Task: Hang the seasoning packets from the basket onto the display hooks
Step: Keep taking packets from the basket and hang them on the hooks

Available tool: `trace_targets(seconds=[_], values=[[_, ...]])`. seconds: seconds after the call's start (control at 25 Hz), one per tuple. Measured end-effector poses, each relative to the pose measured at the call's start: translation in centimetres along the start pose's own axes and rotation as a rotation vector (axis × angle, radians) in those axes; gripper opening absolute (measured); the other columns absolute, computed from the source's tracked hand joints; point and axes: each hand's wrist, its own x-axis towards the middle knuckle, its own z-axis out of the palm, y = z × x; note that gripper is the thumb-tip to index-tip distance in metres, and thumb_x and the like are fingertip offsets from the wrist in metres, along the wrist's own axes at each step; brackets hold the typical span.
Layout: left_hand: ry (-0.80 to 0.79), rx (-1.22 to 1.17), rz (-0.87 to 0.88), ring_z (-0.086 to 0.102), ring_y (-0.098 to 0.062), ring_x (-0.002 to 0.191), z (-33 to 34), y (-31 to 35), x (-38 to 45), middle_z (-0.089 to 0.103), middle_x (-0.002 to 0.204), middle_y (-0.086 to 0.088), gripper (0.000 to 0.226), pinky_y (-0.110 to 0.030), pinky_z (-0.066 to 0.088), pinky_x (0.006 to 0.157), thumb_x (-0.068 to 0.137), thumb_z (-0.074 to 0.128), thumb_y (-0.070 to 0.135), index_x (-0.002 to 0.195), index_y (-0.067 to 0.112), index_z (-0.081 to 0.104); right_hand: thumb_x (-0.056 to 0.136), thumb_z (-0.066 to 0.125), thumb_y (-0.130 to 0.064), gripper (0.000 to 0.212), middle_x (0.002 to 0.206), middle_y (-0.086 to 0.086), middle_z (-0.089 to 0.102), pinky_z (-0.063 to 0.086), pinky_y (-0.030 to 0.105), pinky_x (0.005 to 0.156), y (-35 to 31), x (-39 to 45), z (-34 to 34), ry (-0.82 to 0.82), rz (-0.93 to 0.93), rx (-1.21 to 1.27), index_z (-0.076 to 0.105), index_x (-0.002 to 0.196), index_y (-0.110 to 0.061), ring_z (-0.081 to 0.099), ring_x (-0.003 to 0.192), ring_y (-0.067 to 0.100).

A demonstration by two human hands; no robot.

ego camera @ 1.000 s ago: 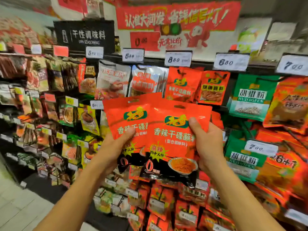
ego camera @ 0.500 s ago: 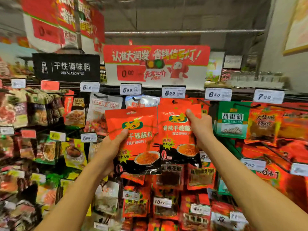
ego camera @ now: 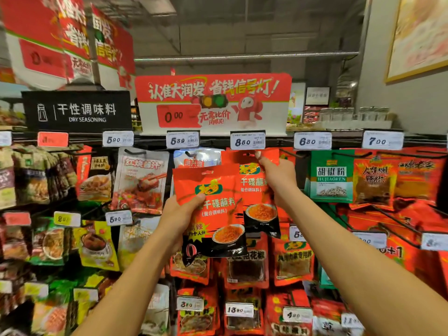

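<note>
My left hand (ego camera: 180,214) grips a red and black seasoning packet (ego camera: 218,209) by its left edge, thumb across the front, held in front of the rack. Higher up, my right hand (ego camera: 276,177) pinches the top of a second identical packet (ego camera: 259,204) and holds it up under the 8.80 price tag (ego camera: 247,139), where the display hook sits. The hook itself is hidden behind the tag and packet. The packet's hang hole (ego camera: 247,155) is close below the tag. No basket is in view.
Rows of hanging packets fill the rack: a white sauce pouch (ego camera: 141,180) to the left, green pepper packets (ego camera: 331,177) to the right, more red packets below. Black hook arms (ego camera: 392,214) jut out at the right. A red promo sign (ego camera: 213,103) stands above.
Both hands rose toward the top row. My right hand lifted its packet up to the 8.80 hook, apart from the left packet. The view tilted upward.
</note>
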Motion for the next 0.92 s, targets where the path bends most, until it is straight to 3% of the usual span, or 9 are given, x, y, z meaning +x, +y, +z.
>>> trace_targets(seconds=[0.2,0.36,0.64,0.8,0.92], values=[[-0.041,-0.002,-0.036,0.077,-0.025,0.085,1.1,0.2,0.8,0.079,0.096,-0.005,0.024,-0.035,0.061,0.064,0.091,0.071,0.033,0.112,0.020,0.068,0.083,0.074,-0.035,0.026,0.063,-0.002,0.073,0.056,0.039,0.063,-0.1,0.7,0.3,0.037,0.005,-0.030,0.066,0.063,-0.021,0.073,0.068,0.025],[-0.066,0.035,-0.053,0.077,-0.023,0.086,2.6,0.9,1.5,0.079,0.095,-0.003,0.029,-0.036,0.060,0.069,0.092,0.065,0.047,0.108,0.023,0.070,0.085,0.070,-0.036,0.029,0.057,-0.003,0.068,0.046,0.034,0.054,-0.1,1.1,0.5,0.028,-0.021,-0.115,0.063,0.060,-0.022,0.070,0.064,0.030],[-0.056,0.065,-0.021,0.077,-0.024,0.077,4.5,1.2,3.4,0.079,0.088,-0.006,0.021,-0.033,0.059,0.059,0.093,0.069,0.035,0.103,0.016,0.070,0.090,0.067,-0.042,0.027,0.073,0.006,0.070,0.050,0.039,0.066,0.8,2.1,0.2,0.018,0.013,-0.118,0.068,0.074,-0.020,0.070,0.076,0.033],[-0.042,0.059,-0.028,0.077,-0.022,0.073,6.9,2.0,4.6,0.079,0.083,-0.005,0.030,-0.031,0.059,0.054,0.091,0.069,0.046,0.098,0.017,0.069,0.093,0.054,-0.060,0.045,0.085,0.010,0.072,0.056,0.047,0.086,1.4,1.9,-1.0,-0.063,0.100,0.145,0.069,0.084,-0.020,0.070,0.082,0.030],[-0.032,0.062,-0.053,0.076,-0.017,0.064,8.9,2.2,5.4,0.078,0.073,0.000,0.033,-0.027,0.056,0.048,0.091,0.068,0.050,0.093,0.017,0.068,0.093,0.060,-0.057,0.041,0.082,0.000,0.077,0.059,0.043,0.078,2.4,1.6,-1.4,-0.052,-0.027,0.033,0.071,0.084,-0.018,0.075,0.080,0.022]])
